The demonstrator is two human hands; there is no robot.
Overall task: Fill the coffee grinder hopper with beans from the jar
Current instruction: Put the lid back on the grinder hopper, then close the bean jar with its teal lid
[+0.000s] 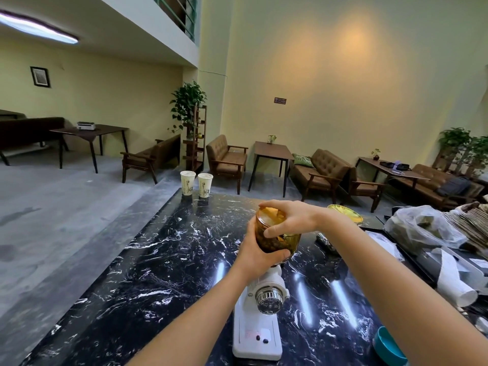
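Observation:
A white coffee grinder [260, 326] stands on the black marble counter [158, 273] near the front edge. On top of it sits an amber see-through hopper [272, 243] partly filled with dark beans. My left hand [257, 257] wraps around the hopper's lower left side. My right hand [290, 217] lies over the hopper's top, with its fingers gripping the amber lid [269, 213] and upper rim. Behind my right wrist is a yellow-rimmed round object [346, 213], and below it a dark jar-like shape [326, 243], both partly hidden by my arm.
Two paper cups [188, 183] [205, 184] stand at the counter's far edge. To the right lie a crumpled plastic bag [420, 228], a white paper roll [454, 283] and trays. A teal bowl [388, 347] sits at the front right. Sofas and tables fill the room beyond.

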